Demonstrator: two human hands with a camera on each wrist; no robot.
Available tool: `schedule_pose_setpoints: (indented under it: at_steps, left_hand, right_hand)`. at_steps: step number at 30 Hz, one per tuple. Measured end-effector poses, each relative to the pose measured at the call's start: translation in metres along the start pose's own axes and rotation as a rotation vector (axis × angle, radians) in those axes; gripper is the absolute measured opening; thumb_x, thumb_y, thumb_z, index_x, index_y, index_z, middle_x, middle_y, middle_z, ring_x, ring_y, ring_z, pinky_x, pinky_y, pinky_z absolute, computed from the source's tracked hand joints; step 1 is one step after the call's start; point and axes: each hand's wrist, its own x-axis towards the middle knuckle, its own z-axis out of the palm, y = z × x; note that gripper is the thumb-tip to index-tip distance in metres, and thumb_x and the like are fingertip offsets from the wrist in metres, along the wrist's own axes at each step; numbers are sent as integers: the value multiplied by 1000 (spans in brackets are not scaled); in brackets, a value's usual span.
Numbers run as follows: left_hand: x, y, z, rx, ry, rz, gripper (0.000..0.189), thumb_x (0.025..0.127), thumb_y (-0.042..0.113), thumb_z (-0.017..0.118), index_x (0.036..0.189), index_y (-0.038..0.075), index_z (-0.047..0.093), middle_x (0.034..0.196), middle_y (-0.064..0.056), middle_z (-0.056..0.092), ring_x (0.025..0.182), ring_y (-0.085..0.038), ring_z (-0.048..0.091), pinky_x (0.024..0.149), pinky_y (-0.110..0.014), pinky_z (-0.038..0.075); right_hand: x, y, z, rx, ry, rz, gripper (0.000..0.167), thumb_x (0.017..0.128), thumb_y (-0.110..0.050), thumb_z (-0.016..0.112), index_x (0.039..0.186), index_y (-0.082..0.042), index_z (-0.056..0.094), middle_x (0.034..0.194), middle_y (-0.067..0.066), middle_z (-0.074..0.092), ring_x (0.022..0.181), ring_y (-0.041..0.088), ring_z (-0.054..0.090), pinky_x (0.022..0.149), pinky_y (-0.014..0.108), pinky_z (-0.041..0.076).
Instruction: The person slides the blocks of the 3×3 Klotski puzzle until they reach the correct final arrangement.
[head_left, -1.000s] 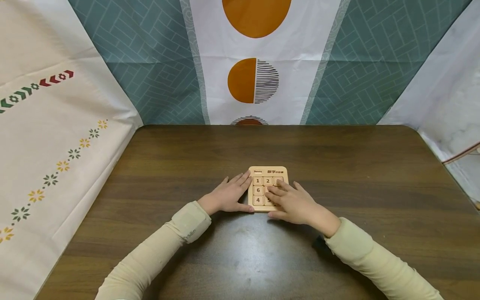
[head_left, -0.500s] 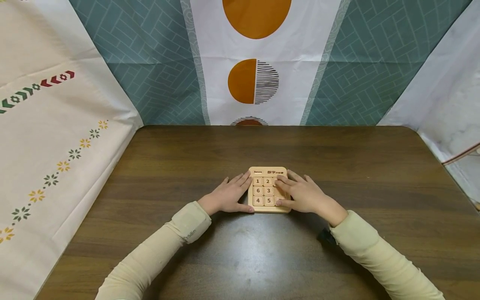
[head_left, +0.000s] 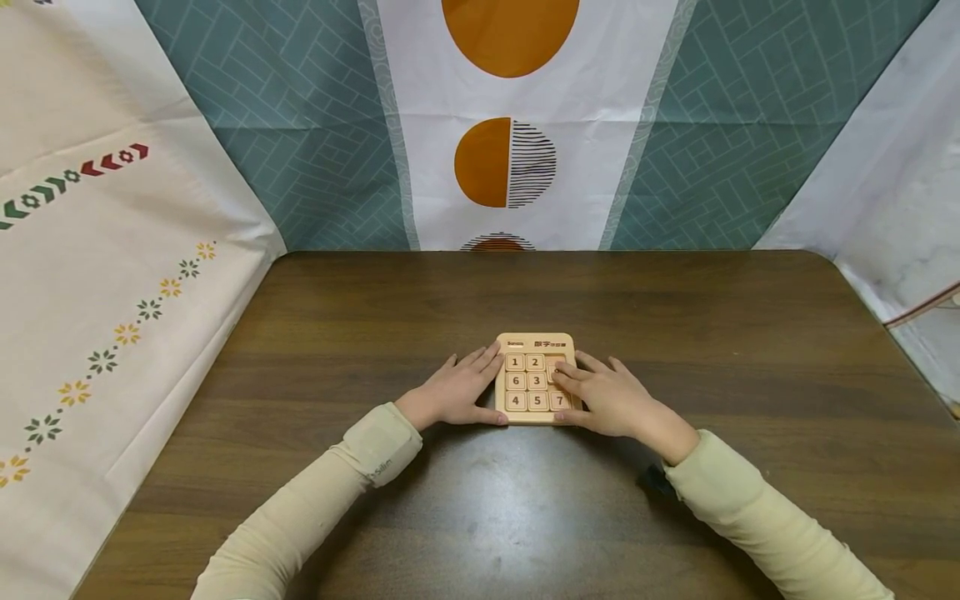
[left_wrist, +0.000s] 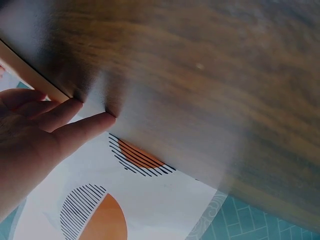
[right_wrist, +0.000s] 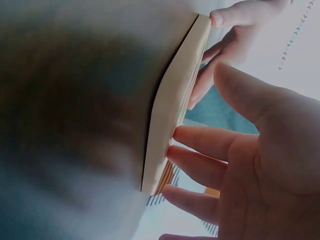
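Observation:
A pale wooden sliding number puzzle (head_left: 531, 337) lies flat on the table. Its left column reads 1, 6, 4; beside it run 2, 3, 5, and tile 7 (head_left: 559, 401) sits at lower right. My left hand (head_left: 456, 393) rests along the puzzle's left side, fingers extended, thumb at the near corner. Extended fingers of my right hand (head_left: 615, 398) reach over the right column onto a partly hidden tile (head_left: 552, 367). That hand's thumb lies by the near right edge. In the right wrist view, fingertips touch the top of the puzzle (right_wrist: 172, 95).
The brown wooden table (head_left: 360, 308) extends around the puzzle. A teal and white patterned cloth (head_left: 585, 167) hangs behind its far edge. Printed cream cloth (head_left: 112, 275) hangs at the left. A small dark object (head_left: 655, 481) shows beneath the right wrist.
My right hand shifted right from the middle tiles to the right column, baring tiles 3, 5 and 7. The right column's upper tile has slid slightly towards me. My left hand stays put.

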Motion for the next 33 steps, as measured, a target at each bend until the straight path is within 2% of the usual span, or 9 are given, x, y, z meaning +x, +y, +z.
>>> schedule_pose_setpoints:
  at_steps: [11, 20, 33]
  left_hand:
    - [0, -1, 1, 4, 1, -5, 97, 80, 65, 51, 146, 6, 12, 152, -9, 1, 137, -25, 11, 103, -54, 20]
    - [3, -2, 3, 1, -4, -6, 98, 80, 66, 49, 147, 7, 10, 152, -8, 0, 138, -24, 10, 103, -54, 20]
    - [1, -1, 0, -2, -10, -3, 97, 80, 65, 50, 146, 6, 11, 152, -8, 0, 137, -25, 10, 103, -53, 20]
  right_hand:
    - [-8, -5, 0, -10, 29, -45, 60, 85, -48, 57, 130, -8, 52, 136, 9, 45, 128, 36, 33, 93, 63, 26]
    - [-4, -3, 0, -13, 79, -40, 61, 85, -47, 57, 132, -8, 50, 135, 10, 46, 129, 36, 30, 93, 63, 27]
    - [17, -5, -4, -12, -5, -36, 63, 88, -47, 53, 139, -12, 41, 143, 6, 36, 133, 34, 24, 96, 62, 23]
